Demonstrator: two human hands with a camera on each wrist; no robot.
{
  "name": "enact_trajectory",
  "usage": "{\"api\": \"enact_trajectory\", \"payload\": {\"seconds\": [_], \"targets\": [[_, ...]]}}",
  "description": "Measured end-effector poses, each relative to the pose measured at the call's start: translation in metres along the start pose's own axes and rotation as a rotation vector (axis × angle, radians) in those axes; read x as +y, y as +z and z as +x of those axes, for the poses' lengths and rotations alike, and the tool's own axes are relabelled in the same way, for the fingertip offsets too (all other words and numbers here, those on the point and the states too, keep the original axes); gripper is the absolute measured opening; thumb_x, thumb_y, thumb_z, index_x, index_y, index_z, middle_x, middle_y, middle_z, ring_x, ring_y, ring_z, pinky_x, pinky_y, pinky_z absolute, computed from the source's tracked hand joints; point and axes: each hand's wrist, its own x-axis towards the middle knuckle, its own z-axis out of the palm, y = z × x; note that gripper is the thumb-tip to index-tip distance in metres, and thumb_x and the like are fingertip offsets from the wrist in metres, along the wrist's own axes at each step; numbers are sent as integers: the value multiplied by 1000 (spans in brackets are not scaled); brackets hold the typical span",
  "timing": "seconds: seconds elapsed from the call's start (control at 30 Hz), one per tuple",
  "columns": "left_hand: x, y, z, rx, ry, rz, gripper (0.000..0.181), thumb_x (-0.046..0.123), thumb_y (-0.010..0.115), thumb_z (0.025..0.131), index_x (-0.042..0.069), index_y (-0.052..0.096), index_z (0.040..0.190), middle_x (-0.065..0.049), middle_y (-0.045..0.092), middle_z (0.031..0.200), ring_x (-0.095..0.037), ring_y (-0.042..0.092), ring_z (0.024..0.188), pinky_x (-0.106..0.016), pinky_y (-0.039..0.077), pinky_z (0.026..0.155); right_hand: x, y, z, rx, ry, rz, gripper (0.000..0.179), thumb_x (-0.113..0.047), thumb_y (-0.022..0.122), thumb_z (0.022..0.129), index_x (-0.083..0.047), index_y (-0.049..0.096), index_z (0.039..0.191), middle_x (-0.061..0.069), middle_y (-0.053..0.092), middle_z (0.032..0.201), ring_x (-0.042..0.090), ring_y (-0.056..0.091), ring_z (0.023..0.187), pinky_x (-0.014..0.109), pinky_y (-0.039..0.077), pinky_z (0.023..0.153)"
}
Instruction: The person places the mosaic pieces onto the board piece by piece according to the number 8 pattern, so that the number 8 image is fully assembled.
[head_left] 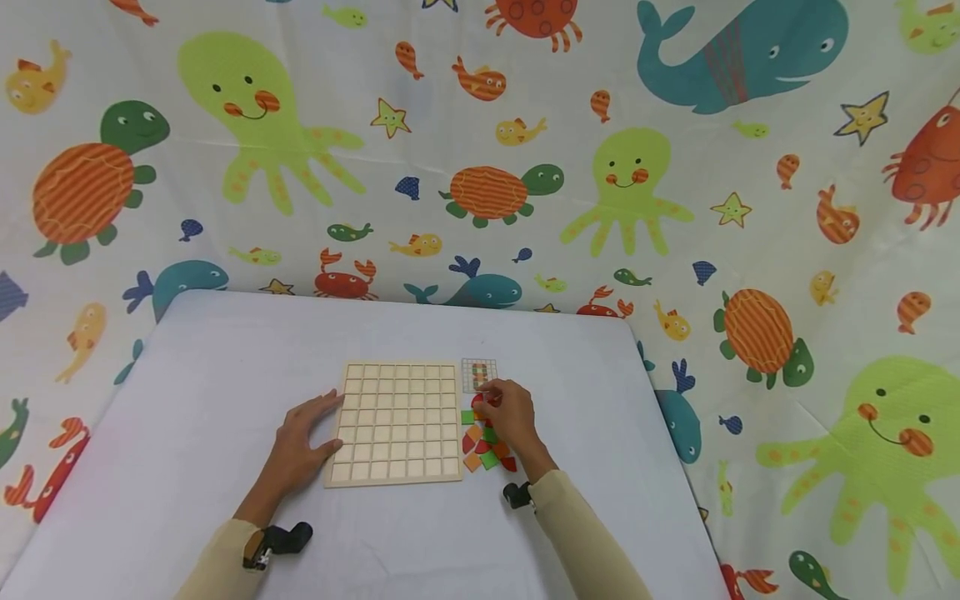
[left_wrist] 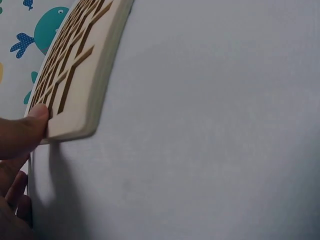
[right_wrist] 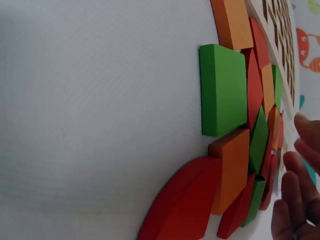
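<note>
- On the left flank, the left hand is spread wide, nothing clenched: index fingertip and thumb meet the left side of the wooden grid board.
- The left wrist view gives us the close-up, with the thumb laid over the board's rim near a corner.
- Over to the right hand, poised at the far end of the coloured pieces, fingers bent and pointing toward the board.
- Is a piece in that grasp? Cannot tell; the hand blocks the overhead look, and from the wrist no piece shows clearly among the fingertips.
- A red piece peeks out right beside those fingertips, and the gridded pattern card sits just beyond them, its lower edge partly covered.
- The pieces themselves, red, orange and green, crowd together alongside the board's right edge, some overlapping, many on the wrist side of the fingers.
- Closest to the right wrist camera: a green block, an orange block and a curved red piece, all clear of the fingers.
</note>
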Motion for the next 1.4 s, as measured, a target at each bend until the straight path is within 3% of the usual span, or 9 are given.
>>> {"api": "enact_trajectory", "payload": {"seconds": [0.17,0.43,0.63,0.87,1.13,1.4], "targets": [[-1,0,-2,-14,-6,8,75,5,81,87,10,52,156,-21,41,168,-52,30,153,-83,20,114,-4,6,3,1,30,-17,22,-21,86,90,-16,80,110,-2,67,91,15,60,83,28,55,75],[-2,1,-2,26,39,-9,71,2,81,87,7,55,153,-23,44,166,-51,33,151,-81,23,114,-10,10,7,-17,130,-27,21,-20,86,91,-15,79,110,-1,67,90,17,60,83,28,57,72],[0,-1,-2,11,19,-11,71,2,80,88,9,54,153,-22,43,167,-50,31,152,-81,22,114,-14,8,9,-22,160,-21,20,-20,86,90,-15,78,108,0,69,90,17,61,82,29,55,72],[-3,2,-1,9,18,-12,70,2,79,88,9,55,153,-22,42,168,-51,31,153,-80,21,116,-14,4,9,-24,123,27,15,-14,86,89,-14,76,99,0,71,88,18,62,80,30,57,72],[-2,0,-2,-27,0,-14,69,5,79,89,8,55,154,-18,44,168,-49,29,155,-80,23,117,-13,0,10,-49,73,200,5,-14,82,93,-15,79,96,0,75,90,16,64,79,24,59,71],[0,-4,-2,-68,-39,-2,71,7,81,89,7,53,155,-17,42,169,-48,27,158,-77,24,120,-36,9,13,-87,-10,293,6,-15,83,93,-14,81,98,2,77,93,14,64,79,23,56,70]]}}
